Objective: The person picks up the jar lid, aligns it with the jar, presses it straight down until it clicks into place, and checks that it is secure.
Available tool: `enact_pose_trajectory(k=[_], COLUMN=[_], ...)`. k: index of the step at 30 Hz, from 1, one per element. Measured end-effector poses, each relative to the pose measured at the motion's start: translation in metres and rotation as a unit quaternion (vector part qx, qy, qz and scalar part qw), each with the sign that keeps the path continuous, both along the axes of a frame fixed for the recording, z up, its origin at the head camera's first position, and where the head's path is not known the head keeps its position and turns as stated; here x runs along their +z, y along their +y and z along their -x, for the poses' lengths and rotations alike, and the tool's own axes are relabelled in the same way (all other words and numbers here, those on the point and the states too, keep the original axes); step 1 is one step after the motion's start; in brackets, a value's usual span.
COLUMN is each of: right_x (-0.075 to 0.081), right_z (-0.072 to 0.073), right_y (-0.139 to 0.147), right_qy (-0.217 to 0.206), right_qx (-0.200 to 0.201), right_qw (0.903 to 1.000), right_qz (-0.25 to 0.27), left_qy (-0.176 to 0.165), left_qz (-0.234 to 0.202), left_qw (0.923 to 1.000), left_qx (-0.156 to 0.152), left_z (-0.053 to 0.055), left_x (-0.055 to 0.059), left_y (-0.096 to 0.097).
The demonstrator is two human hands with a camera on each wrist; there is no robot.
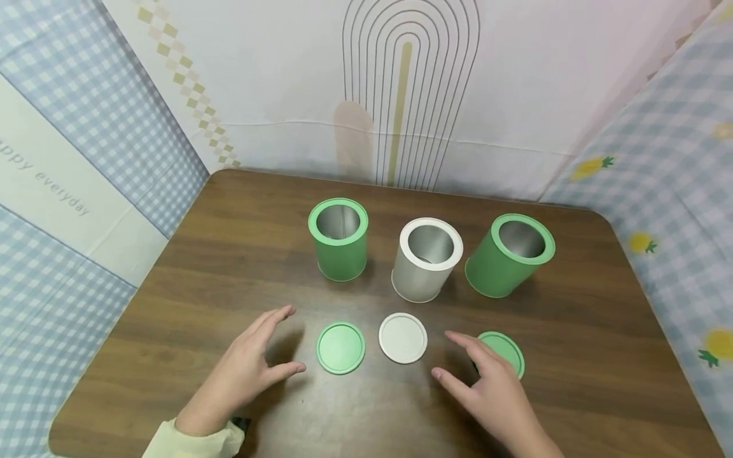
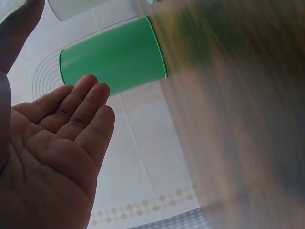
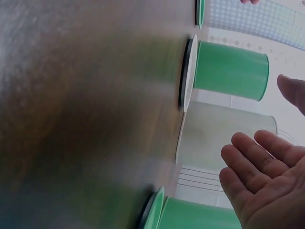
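In the head view my left hand point(image 1: 246, 362) hovers with fingers spread, holding nothing, left of a green lid point(image 1: 340, 348). My right hand point(image 1: 487, 388) is likewise spread and holds nothing; it partly covers a second green lid point(image 1: 508, 351). Between the hands lies a white lid point(image 1: 403, 338). Behind the lids stand three cans without lids: a green can point(image 1: 342, 257) at left, a white can point(image 1: 420, 280) in the middle and another green can point(image 1: 495, 270) at right. The left wrist view shows relaxed fingers overlapping a green can point(image 2: 114, 57). Slightly bent fingers show in the right wrist view.
All of this is on a brown wooden table point(image 1: 229, 222) with rounded corners. A white patterned cloth point(image 1: 275, 76) hangs behind it, with blue checked cloths point(image 1: 74, 146) at the sides. Dark undersides show on the lids, such as the white lid point(image 3: 190, 74).
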State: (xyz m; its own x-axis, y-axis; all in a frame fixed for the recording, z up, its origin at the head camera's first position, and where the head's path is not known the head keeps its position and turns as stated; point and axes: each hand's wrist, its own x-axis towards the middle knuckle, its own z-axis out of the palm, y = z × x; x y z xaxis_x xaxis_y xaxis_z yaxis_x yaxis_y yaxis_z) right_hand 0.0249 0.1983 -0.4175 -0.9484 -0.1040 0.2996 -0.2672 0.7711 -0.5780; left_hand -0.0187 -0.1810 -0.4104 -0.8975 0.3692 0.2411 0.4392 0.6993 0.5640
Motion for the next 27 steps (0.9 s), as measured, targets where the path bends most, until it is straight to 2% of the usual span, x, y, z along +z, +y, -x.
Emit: enact_pose_trajectory(k=[5, 11, 21, 27], right_x=[-0.002, -0.004, -0.002, -0.005], right_z=[0.002, -0.001, 0.002, -0.001], right_y=[-0.006, -0.009, -0.025, -0.032], right_qy=[0.002, -0.004, -0.011, -0.015], right_qx=[0.010, 0.008, 0.052, 0.068], right_qw=[0.9999, 0.9999, 0.9986, 0.9976], right_qz=[0.000, 0.007, 0.006, 0.007], left_qy=[-0.015, -0.038, -0.031, -0.046], left_qz=[-0.001, -0.004, -0.005, -0.001], left_qw=[0.9999, 0.9993, 0.9995, 0.9989], left_qx=[0.007, 0.000, -0.004, -0.009], left_z=[-0.001, -0.001, -0.002, -0.005], left_x=[0.001, 0.000, 0.000, -0.003], left_y=[0.001, 0.005, 0.008, 0.009])
